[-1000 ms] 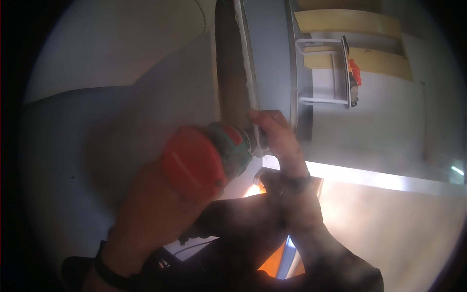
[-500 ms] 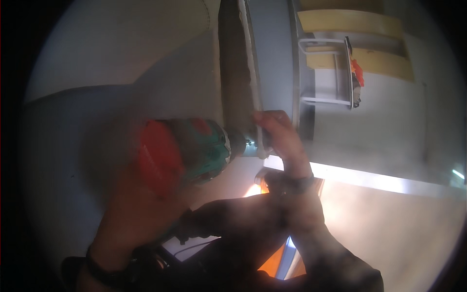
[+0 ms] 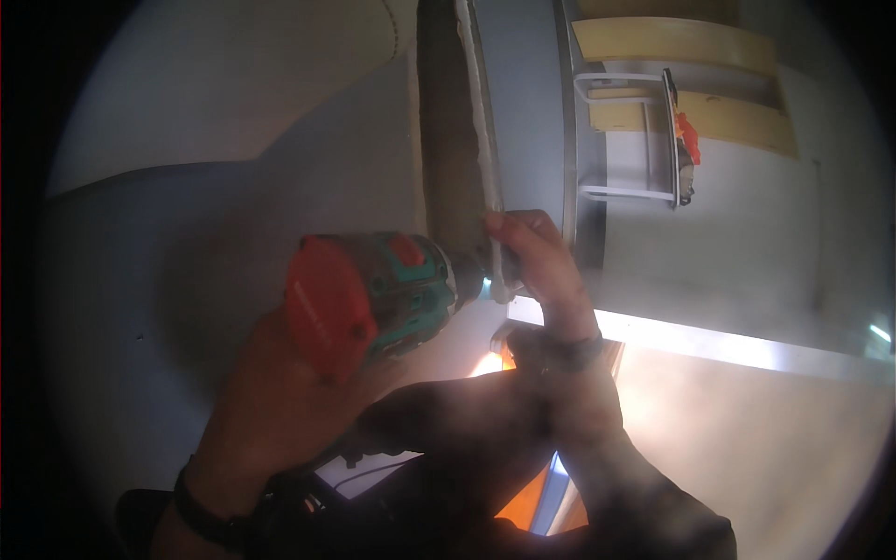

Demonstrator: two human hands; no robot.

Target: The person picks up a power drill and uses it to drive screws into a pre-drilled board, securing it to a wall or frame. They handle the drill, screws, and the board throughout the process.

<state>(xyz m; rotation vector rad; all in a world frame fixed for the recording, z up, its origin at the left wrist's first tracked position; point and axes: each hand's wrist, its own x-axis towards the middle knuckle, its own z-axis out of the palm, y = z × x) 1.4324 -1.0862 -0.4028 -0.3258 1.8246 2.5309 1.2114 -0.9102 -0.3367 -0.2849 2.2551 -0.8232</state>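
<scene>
A red and teal cordless drill (image 3: pixel 401 289) is held by my left hand (image 3: pixel 280 401), whose fingers wrap round its grip, largely out of sight behind the red rear end. The drill points right, its dark chuck close to the lower end of a pale-edged upright strip (image 3: pixel 483 159). Whether the tip touches the strip I cannot tell. My right hand (image 3: pixel 546 271) is closed at that lower end, thumb on the near face and fingers behind the edge. Bright light shows at the chuck's tip.
A dark recess (image 3: pixel 453 140) runs up beside the strip. Farther right, a white metal rack (image 3: pixel 647 140) with an orange item stands by yellowish boards (image 3: pixel 691 42). A bright white ledge (image 3: pixel 709 341) crosses the right side. Below my arms are an orange object (image 3: pixel 523 499) and a dark cable.
My left hand and the drill have shifted slightly right, the chuck now closer to the strip. My right hand has stayed in place.
</scene>
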